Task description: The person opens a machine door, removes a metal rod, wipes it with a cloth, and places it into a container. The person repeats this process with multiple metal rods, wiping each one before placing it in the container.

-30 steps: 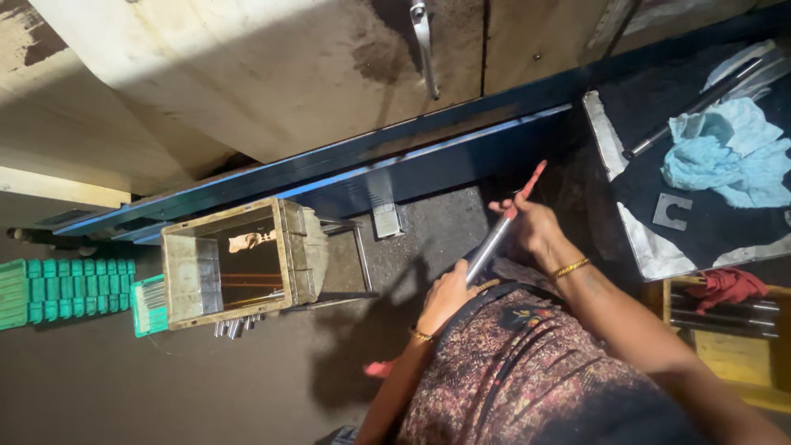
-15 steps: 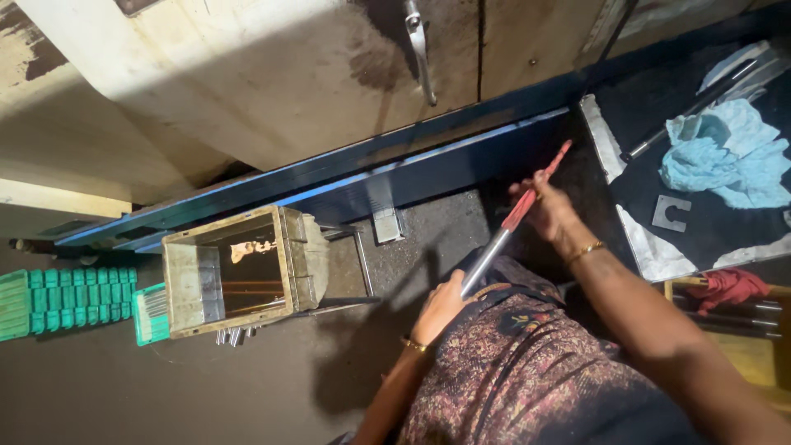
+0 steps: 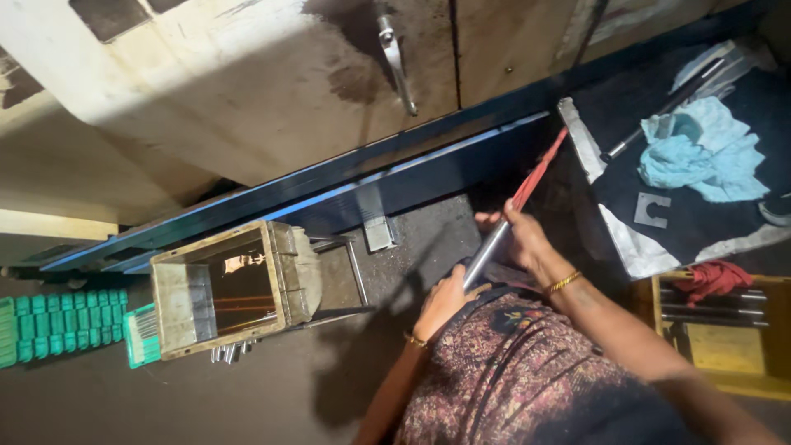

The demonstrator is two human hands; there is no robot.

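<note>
Over the person's lap, the right hand (image 3: 523, 239) closes its fingers around a slanting metal rod (image 3: 488, 251) with a red upper end, while the left hand (image 3: 445, 301) grips its lower end. An open wooden box (image 3: 227, 288) stands well apart on the floor; a blue cloth (image 3: 700, 152) lies on the dark bench (image 3: 626, 247).

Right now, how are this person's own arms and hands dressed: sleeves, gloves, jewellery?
Both hands are bare, with no gloves. The right hand has a thin gold-coloured bangle at the wrist; the left hand has a similar gold-coloured bangle. No sleeves cover the forearms. A dark garment with a small reddish floral print lies below them.
</note>
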